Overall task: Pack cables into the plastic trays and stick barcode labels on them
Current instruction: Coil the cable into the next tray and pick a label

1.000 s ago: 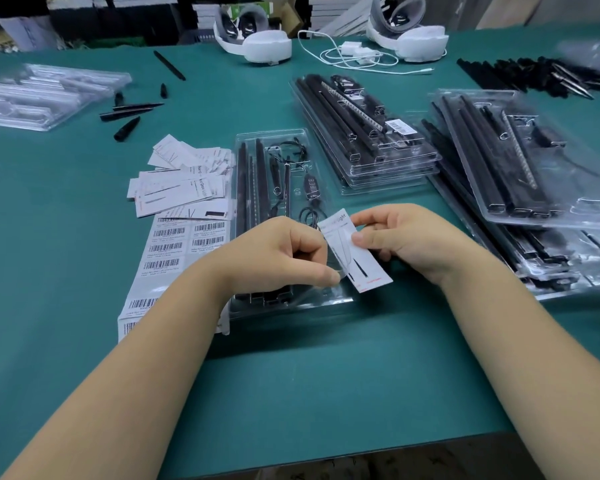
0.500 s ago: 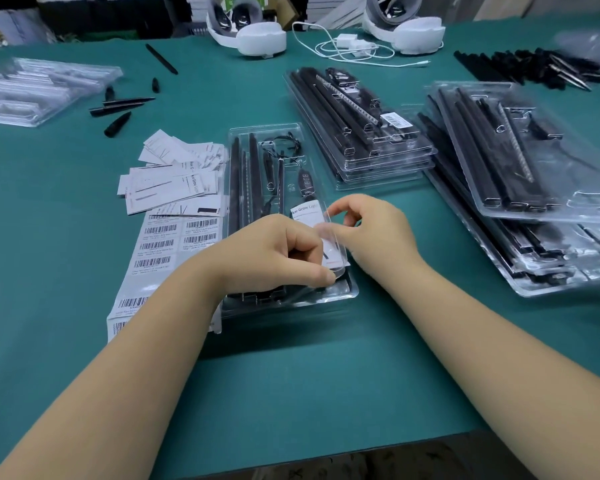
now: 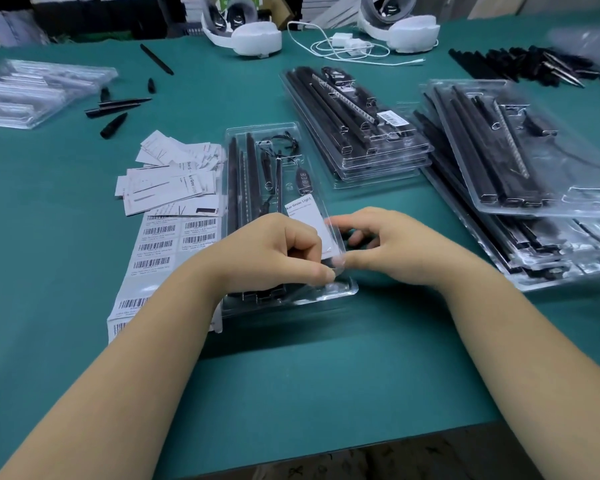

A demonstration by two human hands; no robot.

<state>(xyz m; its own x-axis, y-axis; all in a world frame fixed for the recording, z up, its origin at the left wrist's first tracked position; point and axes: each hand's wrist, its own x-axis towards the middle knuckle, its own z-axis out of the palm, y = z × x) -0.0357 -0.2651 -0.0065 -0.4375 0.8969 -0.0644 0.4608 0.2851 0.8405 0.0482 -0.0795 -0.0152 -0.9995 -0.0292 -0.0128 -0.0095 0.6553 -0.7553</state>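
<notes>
A clear plastic tray (image 3: pixel 340 292) lies in front of me with black rods, a thin cable and a small controller inside. A white leaflet (image 3: pixel 303 216) printed "Grow Light" lies in its right compartment. My left hand (image 3: pixel 274 251) is curled over the tray's near half and pinches the leaflet's lower end. My right hand (image 3: pixel 381 244) sits at the tray's right rim with fingers curled, its thumb tip on the leaflet's lower corner, touching my left fingertip. A sheet of barcode labels (image 3: pixel 160 244) lies just left of the tray, partly under my left forearm.
Loose leaflets (image 3: pixel 170 174) lie beyond the label sheet. Stacks of packed trays (image 3: pixel 361 140) (image 3: pixel 520 174) stand right of the tray. Empty trays (image 3: pixel 32 91) and black spikes (image 3: pixel 118 109) lie far left. Headsets (image 3: pixel 253 36), a white cable and black rods (image 3: pixel 516 64) line the back.
The leaflet, held up between both hands a second ago, has gone down into the tray's right compartment. Both hands followed it down to the tray.
</notes>
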